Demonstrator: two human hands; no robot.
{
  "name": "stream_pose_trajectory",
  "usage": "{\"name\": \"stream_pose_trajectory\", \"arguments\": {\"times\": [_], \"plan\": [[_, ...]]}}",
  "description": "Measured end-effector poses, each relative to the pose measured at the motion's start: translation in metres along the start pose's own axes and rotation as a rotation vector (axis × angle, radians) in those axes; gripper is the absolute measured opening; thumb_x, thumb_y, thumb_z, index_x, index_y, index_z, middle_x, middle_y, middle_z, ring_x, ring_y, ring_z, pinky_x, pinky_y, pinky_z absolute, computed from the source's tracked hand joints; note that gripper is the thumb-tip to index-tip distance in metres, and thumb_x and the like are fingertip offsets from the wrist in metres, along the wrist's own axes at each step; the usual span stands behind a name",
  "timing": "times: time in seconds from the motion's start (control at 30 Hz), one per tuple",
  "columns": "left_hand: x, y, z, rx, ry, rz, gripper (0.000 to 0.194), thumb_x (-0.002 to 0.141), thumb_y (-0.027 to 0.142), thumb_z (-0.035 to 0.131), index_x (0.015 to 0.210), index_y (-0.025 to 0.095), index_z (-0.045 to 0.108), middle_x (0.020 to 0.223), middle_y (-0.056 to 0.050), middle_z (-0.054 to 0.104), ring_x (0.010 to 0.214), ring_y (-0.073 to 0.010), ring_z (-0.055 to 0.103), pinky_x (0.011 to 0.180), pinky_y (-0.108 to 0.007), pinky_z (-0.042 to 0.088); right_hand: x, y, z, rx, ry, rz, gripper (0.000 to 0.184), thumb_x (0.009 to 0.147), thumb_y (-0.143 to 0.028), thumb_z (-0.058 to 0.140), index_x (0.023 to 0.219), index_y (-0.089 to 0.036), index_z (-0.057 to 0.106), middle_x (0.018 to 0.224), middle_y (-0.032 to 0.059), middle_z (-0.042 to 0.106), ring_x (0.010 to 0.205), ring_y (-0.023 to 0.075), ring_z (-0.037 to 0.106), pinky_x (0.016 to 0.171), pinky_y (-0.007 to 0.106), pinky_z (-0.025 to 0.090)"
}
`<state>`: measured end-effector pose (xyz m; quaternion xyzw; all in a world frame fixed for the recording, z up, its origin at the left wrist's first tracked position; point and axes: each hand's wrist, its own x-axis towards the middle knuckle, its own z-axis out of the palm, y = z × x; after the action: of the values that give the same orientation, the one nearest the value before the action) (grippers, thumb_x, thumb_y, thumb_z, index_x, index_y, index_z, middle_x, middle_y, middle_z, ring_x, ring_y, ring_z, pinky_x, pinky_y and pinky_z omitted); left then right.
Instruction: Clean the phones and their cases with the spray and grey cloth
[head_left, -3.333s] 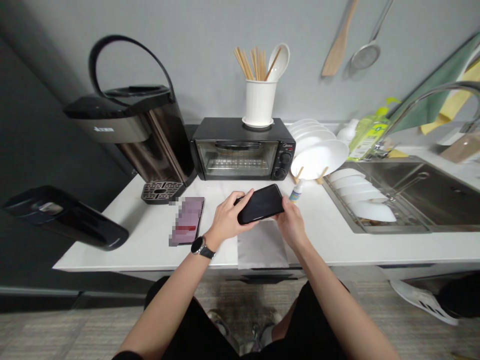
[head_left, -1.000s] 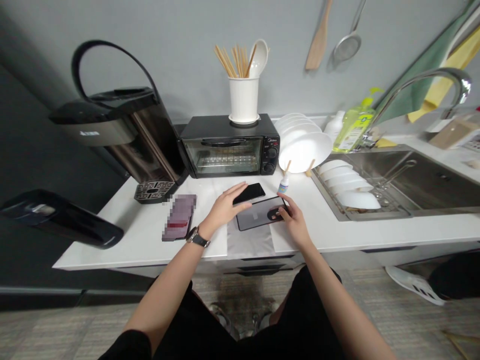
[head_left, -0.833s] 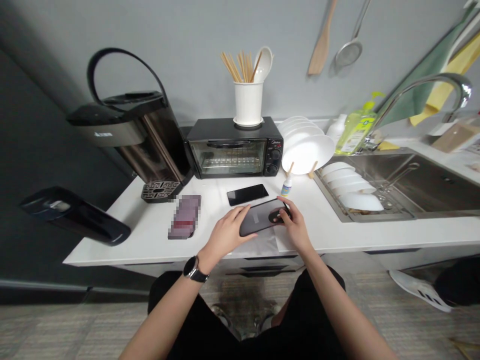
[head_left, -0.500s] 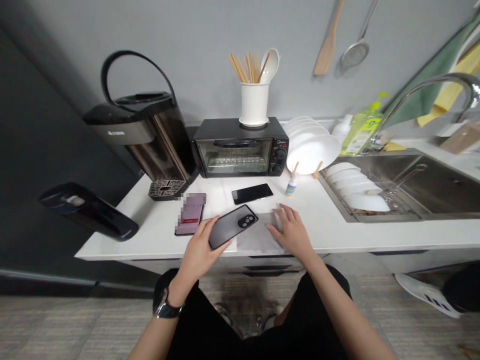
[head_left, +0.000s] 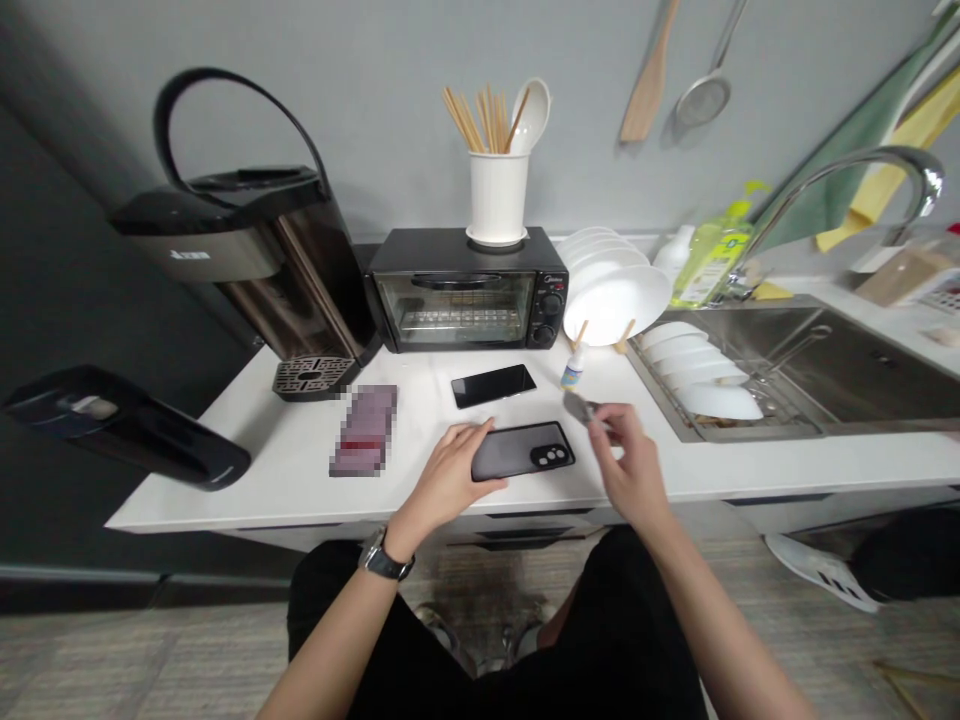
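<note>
Left grip open, resting on black phone, camera bump up, on table. Right grip narrow, pinching small grey sheet. Second phone lies bare, just ahead of left grip.

We have a dark grey smartphone in a matte case lying face down, its black oval camera bump to the right. Just beyond it lies a slim black glossy smartphone, screen up and dark. A small flat grey piece, too blurred to identify, tilts in mid-air.
</note>
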<state>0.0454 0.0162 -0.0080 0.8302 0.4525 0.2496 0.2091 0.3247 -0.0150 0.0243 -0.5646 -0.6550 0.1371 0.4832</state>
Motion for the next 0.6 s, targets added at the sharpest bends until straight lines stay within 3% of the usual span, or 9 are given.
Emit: {"name": "stream_pose_trajectory", "arguments": {"times": [0.1,0.23,0.4,0.53,0.6], "plan": [[0.009,-0.001,0.004,-0.037,-0.012,0.001,0.095,0.083,0.042,0.084,0.162,0.028,0.035,0.154,-0.011,0.054,0.141,-0.033,0.048,0.119,-0.051,0.041,-0.007,0.008,0.027,-0.211,-0.308,-0.141,0.033,0.104,-0.045,0.052,0.129,-0.026,0.064,0.119,0.0107,0.076,0.102,0.0295,0.074,0.088,0.044,0.059],[0.003,-0.008,-0.002,-0.106,-0.017,0.004,0.092,0.087,0.035,0.081,0.164,0.031,0.031,0.154,-0.01,0.054,0.142,-0.0308,0.048,0.121,-0.05,0.039,-0.02,0.025,0.041,-0.353,-0.344,-0.314,0.042,0.104,-0.041,0.055,0.142,-0.026,0.062,0.145,0.0112,0.065,0.133,0.0333,0.063,0.118,0.061,0.042],[0.001,-0.013,-0.003,-0.165,0.008,-0.03,0.102,0.083,0.03,0.084,0.166,0.035,0.024,0.147,-0.008,0.061,0.137,-0.0314,0.053,0.117,-0.051,0.043,-0.024,0.012,0.062,-0.352,-0.368,-0.296,0.055,0.102,-0.047,0.058,0.15,-0.02,0.056,0.149,0.0156,0.061,0.14,0.0356,0.057,0.119,0.061,0.041],[0.001,-0.015,0.0,-0.151,0.01,-0.054,0.098,0.086,0.028,0.081,0.166,0.032,0.025,0.142,-0.011,0.063,0.13,-0.031,0.058,0.111,-0.048,0.048,-0.022,-0.017,0.093,-0.193,-0.523,-0.335,0.056,0.101,-0.051,0.058,0.147,-0.018,0.059,0.15,0.0172,0.059,0.139,0.0343,0.058,0.119,0.056,0.044],[0.0,-0.016,0.0,-0.116,-0.001,-0.066,0.098,0.086,0.026,0.079,0.167,0.03,0.024,0.141,-0.012,0.062,0.127,-0.0315,0.058,0.108,-0.047,0.05,-0.023,-0.026,0.097,-0.121,-0.6,-0.361,0.054,0.101,-0.05,0.06,0.145,-0.019,0.061,0.149,0.0158,0.06,0.138,0.0323,0.059,0.12,0.053,0.044]]}}
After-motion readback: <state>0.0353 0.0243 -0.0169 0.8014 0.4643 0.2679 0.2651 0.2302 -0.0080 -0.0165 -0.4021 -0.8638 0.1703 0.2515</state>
